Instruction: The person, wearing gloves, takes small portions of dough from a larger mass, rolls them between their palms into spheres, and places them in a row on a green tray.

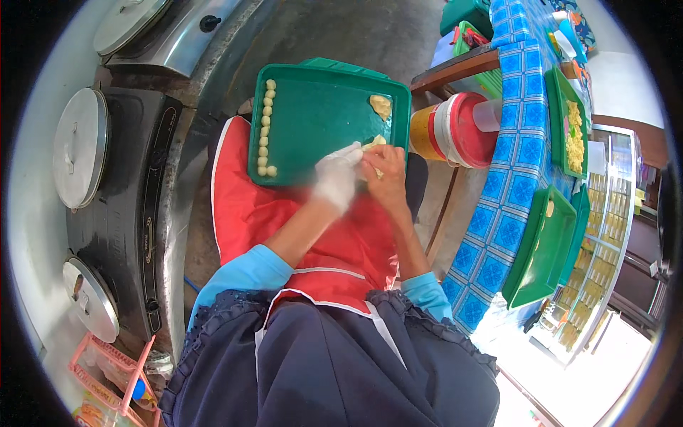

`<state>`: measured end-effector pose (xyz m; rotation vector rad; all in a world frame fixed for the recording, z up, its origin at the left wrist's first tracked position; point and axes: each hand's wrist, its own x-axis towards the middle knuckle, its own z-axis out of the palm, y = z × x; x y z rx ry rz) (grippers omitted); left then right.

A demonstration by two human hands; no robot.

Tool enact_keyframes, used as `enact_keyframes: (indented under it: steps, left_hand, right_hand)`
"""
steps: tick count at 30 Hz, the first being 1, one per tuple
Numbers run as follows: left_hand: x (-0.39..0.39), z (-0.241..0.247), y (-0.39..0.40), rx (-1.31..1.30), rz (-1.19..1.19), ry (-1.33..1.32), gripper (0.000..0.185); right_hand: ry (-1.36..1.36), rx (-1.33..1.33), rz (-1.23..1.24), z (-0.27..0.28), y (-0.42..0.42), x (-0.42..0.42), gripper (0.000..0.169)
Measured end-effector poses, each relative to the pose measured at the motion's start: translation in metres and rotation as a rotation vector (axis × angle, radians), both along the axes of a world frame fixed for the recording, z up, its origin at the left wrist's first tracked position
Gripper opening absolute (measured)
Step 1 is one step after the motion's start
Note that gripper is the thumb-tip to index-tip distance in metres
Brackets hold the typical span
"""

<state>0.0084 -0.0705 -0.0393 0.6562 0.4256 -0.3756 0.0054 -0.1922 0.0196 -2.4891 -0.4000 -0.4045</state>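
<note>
A green plastic tray (pixel 325 128) rests across my lap on a red apron (pixel 341 235). Small pale dough balls (pixel 265 120) form a column along its left side, with one more beside the lowest. In the upper right corner lies a larger lump of dough (pixel 381 107). Over the lower right of the tray my hands meet at a piece of yellowish dough (pixel 376 141). My right hand (pixel 386 173), bare, curls around it. My left hand (pixel 337 173), in a blurred whitish glove, has its fingertips pressed at the same dough, which the fingers partly hide.
On the left are stoves (pixel 122 213) with lidded pots (pixel 81 147). A red-lidded bucket (pixel 472 131) stands right of the tray. Beyond it, a table with a blue patterned cloth (pixel 501 197) carries green trays (pixel 549 245), one with yellow food (pixel 574 139). A pink rack (pixel 106 395) sits lower left.
</note>
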Motion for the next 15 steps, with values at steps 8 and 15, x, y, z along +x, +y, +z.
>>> enact_keyframes:
  steps: [8,15]
  left_hand:
    - [0.009,0.040,0.039,-0.005,0.105,0.102,0.042]
    - [0.013,0.042,0.057,-0.129,0.075,0.053,0.035]
  right_hand:
    - [0.142,-0.347,-0.379,-0.060,-0.044,0.095,0.008]
    - [0.124,-0.407,-0.344,-0.078,-0.047,0.114,0.007]
